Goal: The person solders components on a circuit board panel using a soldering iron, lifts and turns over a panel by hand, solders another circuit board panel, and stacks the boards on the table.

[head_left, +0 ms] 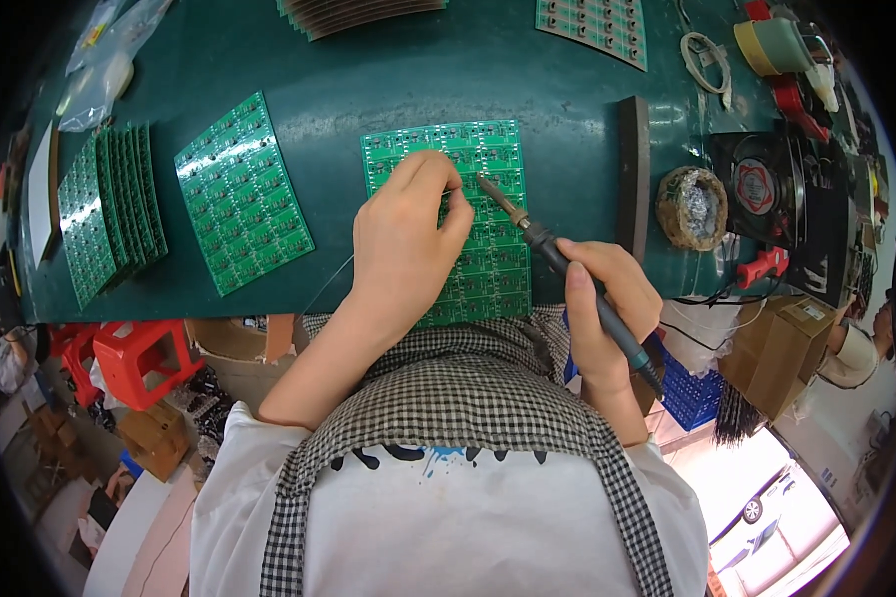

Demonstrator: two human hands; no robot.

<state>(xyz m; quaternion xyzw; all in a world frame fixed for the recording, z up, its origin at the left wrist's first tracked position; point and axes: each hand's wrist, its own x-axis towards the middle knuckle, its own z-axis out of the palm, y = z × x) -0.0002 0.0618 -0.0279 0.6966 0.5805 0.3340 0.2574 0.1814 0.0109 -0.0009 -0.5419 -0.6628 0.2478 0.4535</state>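
Note:
A green circuit board panel [498, 261] lies on the table in front of me, its near edge by my checked apron. My right hand [612, 298] is closed around the handle of a soldering iron [553, 249]. The iron slants up to the left, and its tip is at the upper middle of the panel. Over the panel's left part, my left hand [400, 239] is closed in a pinch beside the tip. A thin solder wire [342, 268] trails out from under that hand; its end between the fingers is hard to see.
At left are a single panel [244, 199] and a row of leaning panels [114, 214]. More panels [358, 12] are stacked at the far edge. On the right stand a dark bar [632, 179], a round tip-cleaning pot [691, 207] and a fan [762, 187].

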